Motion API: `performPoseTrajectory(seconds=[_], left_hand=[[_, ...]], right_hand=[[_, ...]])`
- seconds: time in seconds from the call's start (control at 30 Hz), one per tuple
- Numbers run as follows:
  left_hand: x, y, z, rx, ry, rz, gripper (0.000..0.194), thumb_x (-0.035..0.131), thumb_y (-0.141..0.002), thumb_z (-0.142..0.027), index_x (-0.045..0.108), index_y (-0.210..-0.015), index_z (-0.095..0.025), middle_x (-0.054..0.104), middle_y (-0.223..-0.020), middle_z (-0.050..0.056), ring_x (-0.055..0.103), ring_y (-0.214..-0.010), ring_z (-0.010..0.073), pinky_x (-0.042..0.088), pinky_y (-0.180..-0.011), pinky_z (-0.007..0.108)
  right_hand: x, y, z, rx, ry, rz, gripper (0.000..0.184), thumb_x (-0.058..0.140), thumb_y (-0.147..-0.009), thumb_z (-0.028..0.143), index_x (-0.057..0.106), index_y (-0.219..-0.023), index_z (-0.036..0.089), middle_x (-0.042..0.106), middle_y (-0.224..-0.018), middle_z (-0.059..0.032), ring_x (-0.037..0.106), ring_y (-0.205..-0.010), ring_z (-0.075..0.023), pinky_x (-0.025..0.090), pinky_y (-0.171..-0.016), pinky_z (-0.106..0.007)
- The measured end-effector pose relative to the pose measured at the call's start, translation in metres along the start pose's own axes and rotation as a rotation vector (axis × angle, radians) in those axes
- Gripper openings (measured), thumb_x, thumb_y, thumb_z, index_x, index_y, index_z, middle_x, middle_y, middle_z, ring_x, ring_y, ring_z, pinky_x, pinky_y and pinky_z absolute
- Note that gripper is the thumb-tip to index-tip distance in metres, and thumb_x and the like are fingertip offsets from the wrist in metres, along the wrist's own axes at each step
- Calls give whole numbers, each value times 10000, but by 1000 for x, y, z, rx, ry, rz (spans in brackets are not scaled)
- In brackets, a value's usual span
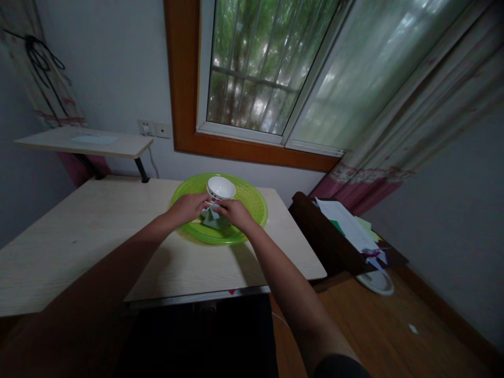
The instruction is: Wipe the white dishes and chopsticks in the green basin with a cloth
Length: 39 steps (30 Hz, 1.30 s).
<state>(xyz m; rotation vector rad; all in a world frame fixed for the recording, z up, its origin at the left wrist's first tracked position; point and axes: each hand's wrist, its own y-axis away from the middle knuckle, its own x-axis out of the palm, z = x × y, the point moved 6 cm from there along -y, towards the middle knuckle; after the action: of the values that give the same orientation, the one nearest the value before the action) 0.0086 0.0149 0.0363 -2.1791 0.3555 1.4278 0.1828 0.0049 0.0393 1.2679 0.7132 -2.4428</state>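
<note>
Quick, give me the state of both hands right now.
Left hand: fingers curled in by the white bowl; whether it grips anything can't be told.
Right hand: fingers bent in by the same bowl; its grip can't be told either.

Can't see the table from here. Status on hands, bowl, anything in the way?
Left hand, right hand by white bowl, grip unclear. Bowl mouth up. Pale item close below hands, green basket around.
</note>
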Motion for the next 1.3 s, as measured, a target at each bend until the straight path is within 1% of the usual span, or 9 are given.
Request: performPoseTrajectory(seconds=[0.2, 0.37, 0.53, 0.7, 0.77, 0.97, 1.07, 1.2, 1.3], left_hand=[[-1, -4, 9, 33, 46, 38, 324, 508, -1057, -428, 743, -1071, -205, 778, -976, 94, 706, -902, 263, 461, -793, 343], [1, -2, 11, 74, -55, 84, 351, 502, -1068, -453, 749, -1014, -210, 779, -1006, 109, 700, -932, 267, 464, -792, 342], [3, 0, 6, 102, -75, 98, 352, 493, -1073, -427, 758, -996, -209, 781, -1049, 117, 701, -979, 273, 482, -835, 359], [-3, 3, 4, 59, -82, 74, 324, 506, -1071, -395, 758, -972, -218, 779, -1035, 107, 702, -993, 271, 481, -846, 362], [-4, 4, 6, 43, -94, 64, 330, 500, -1076, -395, 756, -969, -215, 781, -1042, 108, 703, -989, 274, 479, -839, 364], [-2, 5, 10, 39, -71, 52, 317, 515, -1070, -390, 762, -983, -210, 784, -1045, 102, 703, -980, 264, 473, -835, 354], [-1, 5, 12, 60, -24, 47, 337, 509, -1065, -406, 768, -974, -210, 778, -1013, 99, 696, -978, 264, 474, -845, 352], [-2, 4, 17, 55, 48, 22, 372, 493, -1053, -420, 772, -934, -205, 773, -964, 102, 687, -926, 266, 475, -819, 354], [-4, 4, 20, 40, 73, -8, 372, 500, -1040, -425, 773, -908, -210, 767, -905, 90, 675, -870, 257, 469, -784, 346]], right_hand=[[0, -1, -1, -17, -13, -12, 245, 743, -1009, 238, 834, -1236, 239, 806, -1298, -103, 773, -1164, -301, 550, -1024, -370], [-1, 1, -1, -34, -49, -8, 258, 762, -978, 195, 822, -1223, 250, 805, -1306, -97, 754, -1212, -301, 538, -1075, -404], [-2, 1, -5, 36, -106, -58, 358, 849, -891, 169, 750, -1232, 214, 819, -1183, -96, 762, -1045, -243, 552, -926, -344], [-9, 1, -6, -42, -87, -104, 172, 879, -853, 183, 731, -938, 206, 769, -1032, -54, 691, -950, -212, 503, -889, -326], [-13, 0, -9, -60, -103, -142, 162, 878, -848, 177, 718, -859, 201, 740, -970, -47, 671, -941, -209, 487, -895, -326], [-18, 0, -26, 70, -284, -276, 136, 811, -894, 271, 692, -890, 206, 691, -888, -10, 628, -814, -179, 475, -769, -296], [-14, 1, -24, 77, -318, -262, 147, 776, -912, 282, 672, -980, 205, 691, -893, -3, 636, -798, -180, 482, -749, -294], [-11, 6, -13, -23, -205, -162, 133, 728, -983, 322, 709, -997, 191, 742, -1023, -62, 680, -934, -208, 509, -867, -327], [-10, 10, -9, -45, -135, -72, 295, 873, -885, 337, 760, -1115, 191, 780, -1158, -96, 704, -1055, -245, 513, -953, -350]])
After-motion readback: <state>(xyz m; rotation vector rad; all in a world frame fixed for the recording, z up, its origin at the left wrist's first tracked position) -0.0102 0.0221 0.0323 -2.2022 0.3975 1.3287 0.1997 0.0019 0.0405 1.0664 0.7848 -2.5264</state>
